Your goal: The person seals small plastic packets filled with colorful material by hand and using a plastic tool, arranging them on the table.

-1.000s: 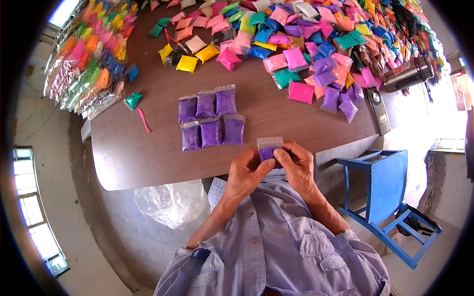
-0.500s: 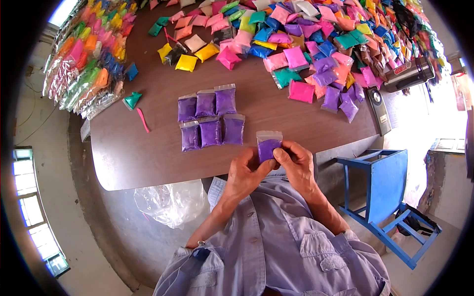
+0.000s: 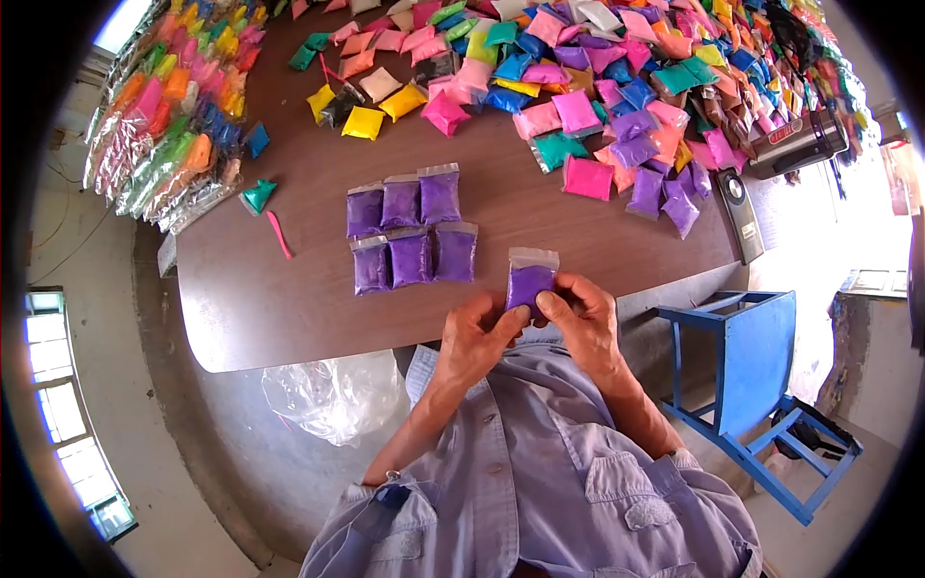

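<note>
Between my two hands, just over the table's front edge, is a small clear zip bag of purple filling [image 3: 530, 279], held upright with its seal strip at the top. My left hand [image 3: 479, 332] pinches the lower left of the bag, thumb in front. At the lower right, my right hand [image 3: 584, 320] grips it with the thumb pressed on the front; the fingers behind are partly hidden. To the left of my hands, several similar purple bags [image 3: 411, 256] lie on the brown table [image 3: 289, 328] in two rows.
A large heap of colourful small bags [image 3: 568, 96] covers the back and right. Bundled bags [image 3: 173, 125] lie at the left. A pink stick [image 3: 278, 235] and a green bag [image 3: 257, 197] rest nearby. At right are a flask [image 3: 800, 144] and a blue chair [image 3: 756, 361].
The purple bag has risen slightly and sits more upright between my fingers. My left thumb has moved onto its lower edge. The rows on the table are unchanged.
</note>
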`<state>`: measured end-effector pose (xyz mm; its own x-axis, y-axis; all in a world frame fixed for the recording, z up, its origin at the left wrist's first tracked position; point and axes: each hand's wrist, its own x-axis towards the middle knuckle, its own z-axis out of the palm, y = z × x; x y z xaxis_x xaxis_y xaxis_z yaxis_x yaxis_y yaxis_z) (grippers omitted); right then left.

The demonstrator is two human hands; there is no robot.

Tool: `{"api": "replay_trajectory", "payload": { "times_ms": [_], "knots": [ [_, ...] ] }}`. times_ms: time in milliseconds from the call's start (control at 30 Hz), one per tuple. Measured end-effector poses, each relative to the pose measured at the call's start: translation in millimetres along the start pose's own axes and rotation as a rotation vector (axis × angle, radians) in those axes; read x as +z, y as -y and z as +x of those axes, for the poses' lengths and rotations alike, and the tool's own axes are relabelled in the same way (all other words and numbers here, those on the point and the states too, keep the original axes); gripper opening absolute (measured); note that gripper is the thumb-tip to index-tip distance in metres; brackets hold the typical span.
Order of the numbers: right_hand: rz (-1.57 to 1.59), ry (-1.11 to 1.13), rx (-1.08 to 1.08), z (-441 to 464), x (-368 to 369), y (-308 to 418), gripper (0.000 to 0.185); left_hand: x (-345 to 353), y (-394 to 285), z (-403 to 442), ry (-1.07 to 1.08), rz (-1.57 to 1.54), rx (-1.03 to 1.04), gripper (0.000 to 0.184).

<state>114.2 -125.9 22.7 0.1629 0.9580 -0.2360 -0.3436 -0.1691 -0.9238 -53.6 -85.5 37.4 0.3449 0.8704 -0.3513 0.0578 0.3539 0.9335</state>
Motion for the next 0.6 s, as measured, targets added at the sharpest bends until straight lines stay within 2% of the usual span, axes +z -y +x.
{"api": "replay_trajectory", "payload": {
  "times_ms": [233,333,467,600],
  "knots": [
    [-0.053,0.002,0.018,2,-6,-4,0.020,-4,7,-1,0.089,0.159,0.035,0.016],
    [0.021,0.015,-0.024,2,-1,1,0.019,3,3,-3,0.009,0.068,0.041,0.018],
    [0.026,0.051,0.026,-1,2,4,0.019,-6,2,-1,0.037,0.040,0.049,0.021],
    [-0.011,0.008,0.017,0,5,-1,0.029,-11,5,0,0.054,0.189,0.111,0.022]
  ]
}}
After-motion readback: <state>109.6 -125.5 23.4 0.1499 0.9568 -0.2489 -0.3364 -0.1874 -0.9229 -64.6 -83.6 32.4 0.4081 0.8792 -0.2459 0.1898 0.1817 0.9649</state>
